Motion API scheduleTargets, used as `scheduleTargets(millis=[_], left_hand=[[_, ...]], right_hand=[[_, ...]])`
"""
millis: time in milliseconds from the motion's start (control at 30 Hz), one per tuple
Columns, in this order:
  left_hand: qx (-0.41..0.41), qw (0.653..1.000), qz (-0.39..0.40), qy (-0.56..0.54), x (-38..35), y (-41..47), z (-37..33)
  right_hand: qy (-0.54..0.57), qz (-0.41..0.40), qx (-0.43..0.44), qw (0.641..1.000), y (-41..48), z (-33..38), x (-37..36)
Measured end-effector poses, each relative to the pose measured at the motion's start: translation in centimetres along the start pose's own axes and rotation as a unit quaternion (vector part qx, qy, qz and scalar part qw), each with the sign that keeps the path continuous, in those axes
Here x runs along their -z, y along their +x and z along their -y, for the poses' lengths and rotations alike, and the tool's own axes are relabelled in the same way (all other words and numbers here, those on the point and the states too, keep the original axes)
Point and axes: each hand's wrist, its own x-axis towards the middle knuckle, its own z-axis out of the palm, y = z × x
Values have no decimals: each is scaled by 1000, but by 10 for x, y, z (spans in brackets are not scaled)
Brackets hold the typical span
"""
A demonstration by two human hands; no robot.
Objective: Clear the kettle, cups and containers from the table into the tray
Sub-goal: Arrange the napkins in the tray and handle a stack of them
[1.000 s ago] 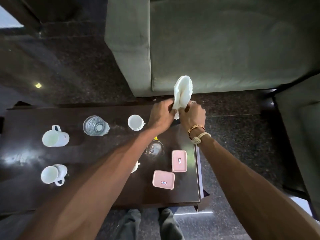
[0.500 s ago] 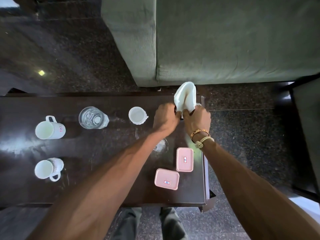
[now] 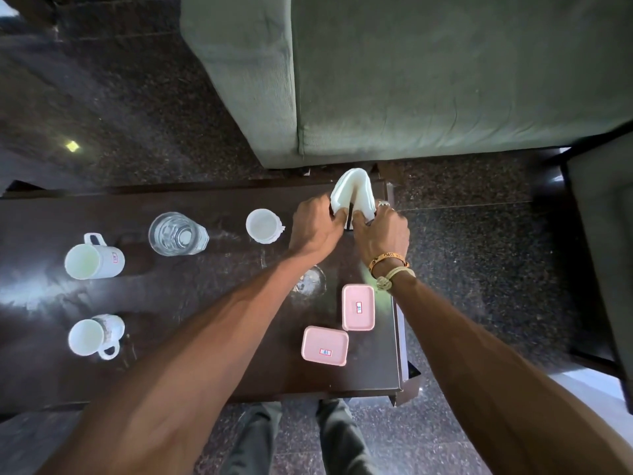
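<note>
My left hand [image 3: 317, 222] and my right hand [image 3: 383, 231] both grip a bunch of white napkins [image 3: 352, 193] with a dark holder piece between them, at the far right corner of the dark table [image 3: 205, 296]. Two pink lidded containers [image 3: 358, 306] [image 3: 324, 345] lie near the table's right front. A small white cup [image 3: 263, 225] stands just left of my left hand. A clear glass [image 3: 176, 233] and two white mugs [image 3: 93, 260] [image 3: 94, 335] stand further left. Another glass [image 3: 310, 281] is partly hidden under my left forearm. No tray or kettle is in view.
A grey-green sofa [image 3: 411, 80] stands beyond the table's far edge, and another seat [image 3: 606, 234] is at the right. The floor [image 3: 479, 269] is dark speckled stone. My legs [image 3: 301, 440] show below the table's near edge.
Both hands have lowered the napkins toward the table's far right corner. The camera has tilted, so the table sits lower in view.
</note>
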Motion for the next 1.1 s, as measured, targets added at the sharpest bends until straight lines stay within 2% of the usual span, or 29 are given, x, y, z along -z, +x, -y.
scheduleTargets(millis=[200, 433, 833, 1100], left_hand=[[-20, 1000, 1, -16, 4, -4, 1], [-31, 993, -7, -110, 29, 1, -13], [-44, 999, 6, -18, 3, 6, 1], [-29, 999, 33, -22, 30, -4, -9]], right_hand=[[24, -9, 8, 1000, -2, -1, 3], [46, -37, 22, 998, 3, 13, 22], [-6, -18, 6, 1000, 8, 0, 1], [-3, -4, -7, 1000, 0, 5, 23]])
